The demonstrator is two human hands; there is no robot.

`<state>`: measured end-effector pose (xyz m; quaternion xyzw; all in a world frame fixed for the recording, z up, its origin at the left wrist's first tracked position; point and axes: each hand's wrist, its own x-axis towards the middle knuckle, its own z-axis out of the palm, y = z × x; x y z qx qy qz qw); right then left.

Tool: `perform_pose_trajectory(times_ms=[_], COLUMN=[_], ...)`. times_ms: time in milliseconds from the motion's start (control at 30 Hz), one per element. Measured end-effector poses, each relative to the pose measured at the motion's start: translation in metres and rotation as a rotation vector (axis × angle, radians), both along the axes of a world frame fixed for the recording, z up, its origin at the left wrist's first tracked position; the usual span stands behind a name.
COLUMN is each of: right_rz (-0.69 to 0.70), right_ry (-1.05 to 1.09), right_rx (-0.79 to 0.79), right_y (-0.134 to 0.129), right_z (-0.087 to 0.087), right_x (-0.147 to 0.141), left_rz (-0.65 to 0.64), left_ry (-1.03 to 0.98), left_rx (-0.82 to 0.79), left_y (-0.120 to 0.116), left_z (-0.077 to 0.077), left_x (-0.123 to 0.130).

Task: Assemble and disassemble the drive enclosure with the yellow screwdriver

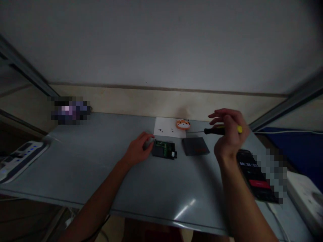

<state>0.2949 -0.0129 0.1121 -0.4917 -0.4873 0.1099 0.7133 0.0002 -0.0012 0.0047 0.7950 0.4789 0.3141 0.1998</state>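
A screwdriver (pixel 214 130) with a black and yellow handle is in my right hand (pixel 230 129), its thin shaft pointing left above the table. Some of that hand's fingers stretch out past the handle. My left hand (pixel 139 148) rests at the left edge of a flat, dark, opened case with a green circuit board (pixel 164 149) in it. Thumb and forefinger are apart at its corner; whether they touch it, I cannot tell. A dark grey flat cover (pixel 195 146) with a faint reddish mark lies to the right. Several tiny dark screws (pixel 160 130) lie on white paper (pixel 166 122).
An orange animal-faced item (pixel 183 124) sits on the paper's right side. A phone (pixel 257 176) lies beneath my right forearm's side. Power strips stand at the left (pixel 22 159) and right (pixel 302 191) of the grey table (pixel 151 188). A wall closes the back.
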Motion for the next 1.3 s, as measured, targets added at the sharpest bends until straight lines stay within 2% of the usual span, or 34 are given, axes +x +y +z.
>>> perform_pose_trajectory(times_ms=[167,233,367,467,700,933,1300], right_rz=[0.047,0.053,0.068,0.099,0.131,0.132,0.074], right_ry=[0.121,0.168,0.105,0.013,-0.097,-0.1,-0.02], right_rx=[-0.382,-0.426,-0.424,-0.444,-0.437,-0.46,-0.434], right_y=[0.016,0.016,0.017,0.019,0.019,0.02,0.02], right_z=[-0.027,-0.036,-0.048,-0.056,-0.063,-0.064,-0.062], right_x=[0.008,0.007,0.003,0.0,-0.005,-0.005,-0.001], left_rz=[-0.048,-0.09,-0.297,-0.405,-0.281,-0.351,-0.357], left_ry=[-0.031,0.022,0.119,0.158,0.129,0.139,0.109], left_rx=[0.118,0.142,0.121,0.127,0.127,0.119,0.052], left_y=[0.001,0.002,0.003,0.003,-0.002,-0.001,-0.001], left_z=[0.012,0.017,0.024,0.021,0.007,0.005,0.011], left_x=[0.011,0.02,0.039,0.045,0.041,0.042,0.043])
